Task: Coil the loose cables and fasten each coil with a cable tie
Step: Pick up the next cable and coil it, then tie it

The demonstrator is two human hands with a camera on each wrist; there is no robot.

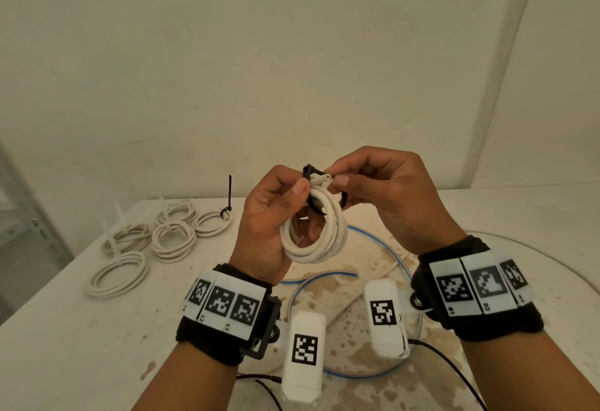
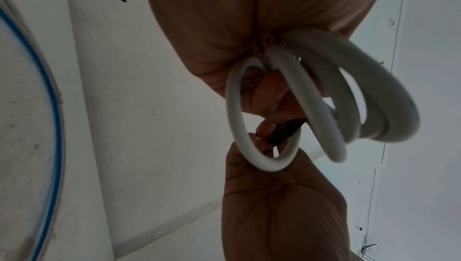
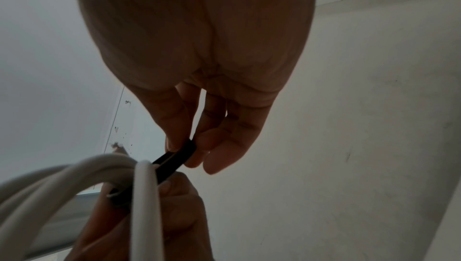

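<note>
Gripping upright coil (image 1: 313, 235) | left hand (image 1: 269, 225) | cut end (image 1: 321, 179) pointing right

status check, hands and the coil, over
Left hand grips white cable coil, held above the table. Right hand pinches black cable tie at the coil's top. Tie not yet cinched. Nothing in the way.

A plain cream-painted wall (image 1: 259, 53) is filling the upper half of the head view, meeting a second wall (image 1: 558, 70) at a slanting corner on the right. Below them, a white tabletop with brownish stains (image 1: 81, 329) is stretching across the view. A grey metal shelving upright (image 1: 29, 203) is standing at the far left. Soft, even, dim light is falling everywhere.
</note>
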